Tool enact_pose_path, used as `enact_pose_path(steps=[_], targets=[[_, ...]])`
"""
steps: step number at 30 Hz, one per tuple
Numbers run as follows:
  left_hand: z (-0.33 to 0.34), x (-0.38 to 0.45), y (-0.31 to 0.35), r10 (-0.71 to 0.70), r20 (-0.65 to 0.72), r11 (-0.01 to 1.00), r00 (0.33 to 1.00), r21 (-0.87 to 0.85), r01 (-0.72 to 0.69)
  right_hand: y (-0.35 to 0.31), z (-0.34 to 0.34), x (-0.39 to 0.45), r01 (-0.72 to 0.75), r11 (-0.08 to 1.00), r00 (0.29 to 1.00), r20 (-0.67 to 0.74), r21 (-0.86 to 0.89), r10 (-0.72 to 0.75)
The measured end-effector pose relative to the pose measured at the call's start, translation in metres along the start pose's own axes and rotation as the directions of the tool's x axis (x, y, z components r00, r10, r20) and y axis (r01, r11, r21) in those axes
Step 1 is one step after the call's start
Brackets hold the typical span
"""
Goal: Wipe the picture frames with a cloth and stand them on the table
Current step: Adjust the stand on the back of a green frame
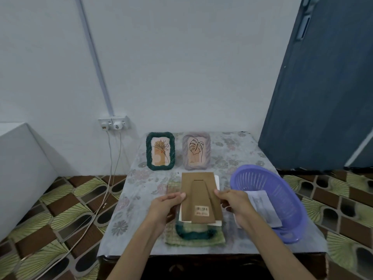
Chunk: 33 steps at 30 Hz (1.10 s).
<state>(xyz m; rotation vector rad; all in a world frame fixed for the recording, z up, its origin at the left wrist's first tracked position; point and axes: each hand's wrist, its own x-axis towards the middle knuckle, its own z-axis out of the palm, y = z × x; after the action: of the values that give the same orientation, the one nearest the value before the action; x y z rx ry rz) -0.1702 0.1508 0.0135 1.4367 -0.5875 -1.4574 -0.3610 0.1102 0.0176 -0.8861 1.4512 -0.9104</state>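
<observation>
A picture frame (199, 199) is held back-up between both hands, low over the near middle of the surface (141, 190); its brown card backing with a folded easel stand and a barcode label is turned toward the camera, and a dark green rope-like border shows below its near edge; the left hand (165, 207) is clamped on the left edge with the thumb on the backing; the right hand (234, 203) is pinched on the right edge. A green woven cloth (193, 239) is spread flat directly beneath the frame. At the far side, a green-bordered frame (160, 151) with a flower drawing is stood upright; just beside it to the right, a pale lilac frame (196, 151) with a leaf drawing is stood upright, the two near but apart. Left of the surface, two cables (110, 178) are hung from a wall socket (114, 123) down to the patterned floor. On the right, a purple plastic basket (282, 199) is tilted close to the right hand, with a sheet of paper (264, 207) inside it; its rim is seen at the right edge of the surface. A flowered stretch of the surface is seen left of the cloth; a blue door (323, 87) is seen behind the far right corner.
</observation>
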Motion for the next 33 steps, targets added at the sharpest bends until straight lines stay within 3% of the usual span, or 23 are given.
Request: enact_pose_path(steps=[4,8,11,14,19,23,30,33], targets=[[0.002,-0.006,0.0,-0.005,0.033,1.0,0.999,0.019,0.005,0.002,-0.004,-0.003,0.002,0.997,1.0,0.031,0.071,-0.004],[-0.004,-0.002,-0.002,0.035,-0.057,0.999,0.998,-0.009,-0.035,0.009,-0.013,0.003,0.079,0.994,0.988,-0.141,0.077,-0.067],[-0.017,0.004,-0.004,0.051,-0.132,0.998,0.99,-0.016,-0.053,0.017,-0.029,0.011,0.143,0.984,0.954,-0.252,-0.102,-0.165],[-0.027,0.009,-0.01,0.043,-0.184,0.999,0.982,-0.015,-0.046,0.036,-0.039,0.024,0.108,0.935,0.95,-0.242,-0.338,-0.196],[-0.031,0.024,-0.025,-0.013,-0.193,1.0,0.981,-0.023,0.008,0.076,-0.044,0.038,-0.013,0.699,0.933,-0.26,-0.715,-0.248],[-0.024,0.039,-0.034,-0.029,-0.184,1.0,0.983,-0.008,0.028,0.083,-0.052,0.045,-0.002,0.621,0.88,-0.297,-0.784,-0.372],[0.006,0.064,-0.045,-0.058,-0.125,0.998,0.99,0.01,0.06,0.081,-0.09,0.071,0.023,0.692,0.822,-0.381,-0.722,-0.424],[0.018,0.078,-0.049,-0.077,-0.107,0.996,0.991,0.03,0.081,0.078,-0.089,0.077,0.082,0.613,0.714,-0.383,-0.785,-0.586]])
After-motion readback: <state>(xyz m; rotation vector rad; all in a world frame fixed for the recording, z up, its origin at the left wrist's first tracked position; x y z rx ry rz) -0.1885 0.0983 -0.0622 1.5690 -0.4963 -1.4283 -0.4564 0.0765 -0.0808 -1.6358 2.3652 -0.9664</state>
